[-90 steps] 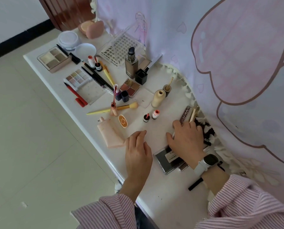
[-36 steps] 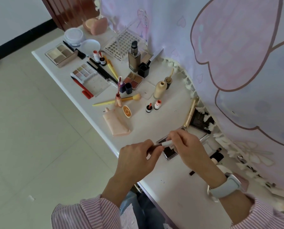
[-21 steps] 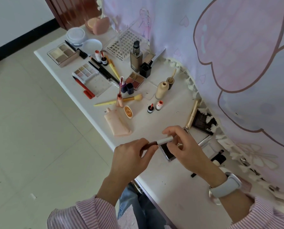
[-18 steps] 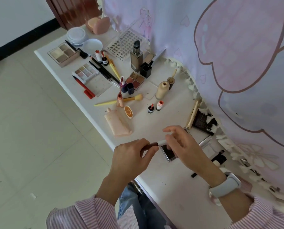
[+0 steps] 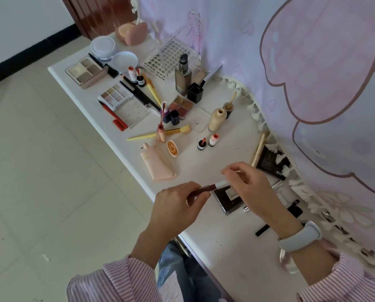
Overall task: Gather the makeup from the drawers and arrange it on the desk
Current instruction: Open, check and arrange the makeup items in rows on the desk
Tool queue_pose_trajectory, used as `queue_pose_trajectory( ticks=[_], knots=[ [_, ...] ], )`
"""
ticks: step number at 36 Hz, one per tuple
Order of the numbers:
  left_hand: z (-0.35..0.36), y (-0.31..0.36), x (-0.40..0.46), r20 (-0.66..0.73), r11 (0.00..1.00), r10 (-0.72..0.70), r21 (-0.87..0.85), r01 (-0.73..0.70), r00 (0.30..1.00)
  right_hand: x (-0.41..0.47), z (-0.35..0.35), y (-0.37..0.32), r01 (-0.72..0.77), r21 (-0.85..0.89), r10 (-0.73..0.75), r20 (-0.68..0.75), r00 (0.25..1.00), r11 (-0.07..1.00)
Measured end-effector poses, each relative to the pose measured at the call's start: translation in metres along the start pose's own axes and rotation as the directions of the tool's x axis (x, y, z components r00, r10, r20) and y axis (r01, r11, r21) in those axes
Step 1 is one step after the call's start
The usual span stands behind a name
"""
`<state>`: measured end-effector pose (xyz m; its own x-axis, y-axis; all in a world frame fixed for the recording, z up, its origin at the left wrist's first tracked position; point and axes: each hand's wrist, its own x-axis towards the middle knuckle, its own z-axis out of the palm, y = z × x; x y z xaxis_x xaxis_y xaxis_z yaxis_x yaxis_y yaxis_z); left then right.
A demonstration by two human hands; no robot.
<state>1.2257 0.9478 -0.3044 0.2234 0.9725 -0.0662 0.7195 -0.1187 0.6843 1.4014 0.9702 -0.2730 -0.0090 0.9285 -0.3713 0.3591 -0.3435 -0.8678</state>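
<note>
White tabletop (image 5: 236, 253) runs from far left to near right, with makeup spread along it. Far left: an open four-pan palette (image 5: 86, 71), then a small multi-shade palette (image 5: 115, 97). Centre: a peach tube (image 5: 157, 164) lying flat, a yellow-handled brush (image 5: 160, 133) just beyond it, and a tall bottle (image 5: 183, 75) standing upright farther back. Near centre, above the tabletop edge: left hand (image 5: 178, 209), grip closed on the dark red end of a slim lip product (image 5: 212, 185); right hand (image 5: 251, 186), grip closed on its white end. A dark compact (image 5: 228, 200) lies flat just under the right hand. A pale wristband (image 5: 300, 236) sits on the right wrist.
</note>
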Motion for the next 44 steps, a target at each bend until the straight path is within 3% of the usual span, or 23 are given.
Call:
queue_pose_trajectory(
  ticks=[8, 11, 15, 23, 29, 34, 44],
  knots=[
    [0.002, -0.007, 0.006, 0.17, 0.945, -0.053, -0.311, 0.104, 0.984, 0.013, -0.016, -0.016, 0.108, 0.076, -0.107, -0.029, 0.994, 0.991],
    [0.007, -0.006, 0.011, 0.108, 0.931, -0.083, -0.346, 0.116, 0.991, 0.019, -0.017, -0.022, 0.15, 0.115, -0.144, -0.061, 0.988, 0.982],
    [0.013, -0.001, 0.02, -0.083, 0.917, -0.149, -0.383, 0.106, 0.985, 0.021, -0.016, -0.027, 0.191, 0.17, -0.176, -0.098, 0.98, 0.967],
    [0.018, 0.004, 0.047, -0.345, 0.896, -0.265, -0.434, 0.097, 0.9, 0.014, 0.0, 0.022, 0.182, -0.252, -0.215, -0.11, 0.97, 0.95],
    [0.023, 0.0, 0.061, -0.374, 0.923, -0.246, -0.372, 0.098, 0.894, 0.009, 0.011, 0.061, 0.373, -0.578, -0.457, 0.002, 0.89, 0.725],
    [0.022, -0.001, 0.065, -0.352, 0.933, -0.233, -0.343, 0.107, 0.906, 0.006, 0.017, 0.077, 0.383, -0.666, -0.461, 0.066, 0.885, 0.64],
    [0.025, -0.006, 0.066, -0.355, 0.984, -0.061, -0.177, -0.003, 0.933, 0.008, 0.021, 0.082, 0.372, -0.677, -0.468, 0.046, 0.882, 0.635]
  ],
)
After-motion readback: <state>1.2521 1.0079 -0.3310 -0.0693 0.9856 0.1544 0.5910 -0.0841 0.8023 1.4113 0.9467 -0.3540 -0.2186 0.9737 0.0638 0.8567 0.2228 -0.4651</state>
